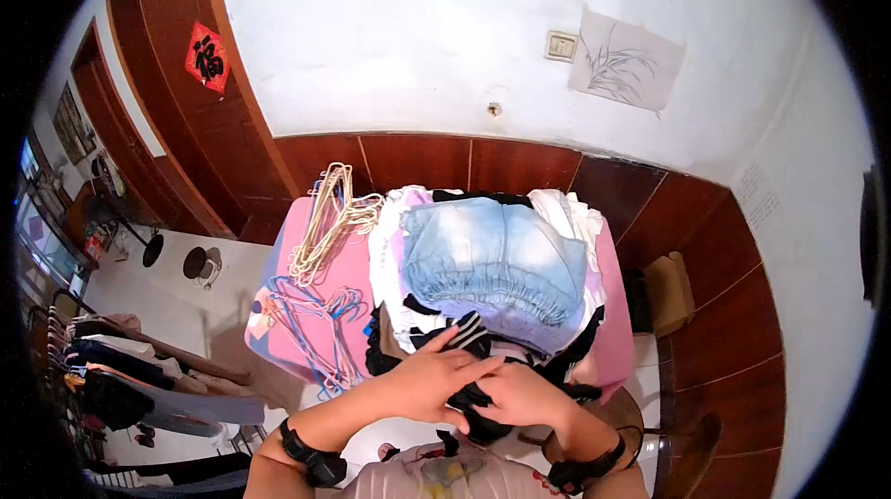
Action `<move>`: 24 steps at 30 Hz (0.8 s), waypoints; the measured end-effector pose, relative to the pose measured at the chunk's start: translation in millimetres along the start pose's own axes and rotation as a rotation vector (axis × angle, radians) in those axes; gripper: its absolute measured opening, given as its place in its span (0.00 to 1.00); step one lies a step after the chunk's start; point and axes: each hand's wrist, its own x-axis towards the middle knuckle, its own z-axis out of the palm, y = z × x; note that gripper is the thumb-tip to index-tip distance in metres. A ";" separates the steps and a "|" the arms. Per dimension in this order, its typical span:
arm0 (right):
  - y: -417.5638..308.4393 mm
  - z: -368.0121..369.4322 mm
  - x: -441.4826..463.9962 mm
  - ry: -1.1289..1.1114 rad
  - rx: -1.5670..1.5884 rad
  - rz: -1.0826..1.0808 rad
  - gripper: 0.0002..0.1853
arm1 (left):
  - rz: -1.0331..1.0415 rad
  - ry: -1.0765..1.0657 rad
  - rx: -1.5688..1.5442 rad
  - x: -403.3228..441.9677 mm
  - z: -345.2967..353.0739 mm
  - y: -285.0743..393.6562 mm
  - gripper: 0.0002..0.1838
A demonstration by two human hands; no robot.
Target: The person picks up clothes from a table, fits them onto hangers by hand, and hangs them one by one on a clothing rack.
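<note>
Both hands are at the near edge of a clothes pile, over a black garment [482, 420]. My left hand [432, 386] lies over its left side with fingers spread, beside a black-and-white striped piece [471, 334]. My right hand [520, 394] is curled at the garment's right side, its fingertips close to my left hand; the fingers look closed on the black cloth. Behind them, light blue denim [497, 253] with a gathered waistband lies on top of the pile, over lavender and white clothes [385, 258].
Cream hangers [325, 230] and blue and pink hangers [320, 327] lie on the pink-covered table [357, 267] at left. A rack of hanging clothes [158, 378] stands at lower left. A stool [195, 263] and a cardboard box [668, 293] are on the floor.
</note>
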 end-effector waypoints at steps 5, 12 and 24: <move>-41.3 -2.9 3.2 0.155 -0.017 0.123 0.22 | -0.168 0.151 0.025 -77.2 -23.4 2.2 0.23; -33.0 2.1 16.6 0.397 -0.058 0.135 0.17 | -0.305 0.467 0.076 -180.2 -73.9 -17.2 0.14; -89.0 -31.0 76.0 0.512 0.261 -0.147 0.13 | -0.461 0.632 -0.333 -289.8 -88.8 -43.3 0.21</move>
